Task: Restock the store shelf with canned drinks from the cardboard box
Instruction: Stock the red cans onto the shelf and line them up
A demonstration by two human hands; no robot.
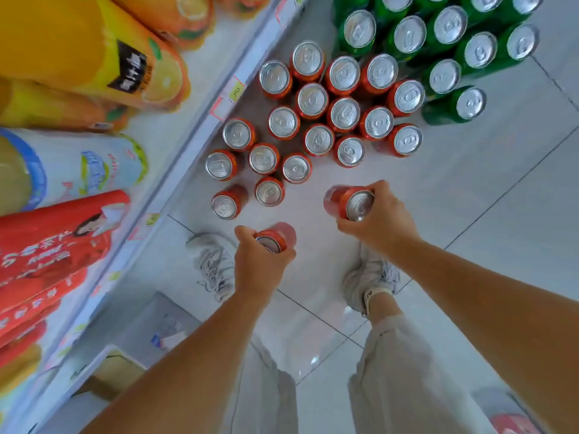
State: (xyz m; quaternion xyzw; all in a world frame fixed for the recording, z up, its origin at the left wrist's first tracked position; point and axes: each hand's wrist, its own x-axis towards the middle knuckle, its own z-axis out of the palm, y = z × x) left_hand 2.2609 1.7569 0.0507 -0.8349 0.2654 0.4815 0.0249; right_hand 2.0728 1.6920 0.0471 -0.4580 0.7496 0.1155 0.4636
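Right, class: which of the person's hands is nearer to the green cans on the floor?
Right. The right hand is short of the green cans, with red cans between; the left hand is further back toward the person and further left.

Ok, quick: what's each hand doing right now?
Left hand: grips a red can, held above the floor.
Right hand: grips a second red can, also held above the floor.

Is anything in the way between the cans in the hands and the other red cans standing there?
Nothing visible is. The left hand holds the left can, the right hand the right can, both just short of the standing red cans; only bare white floor shows between.
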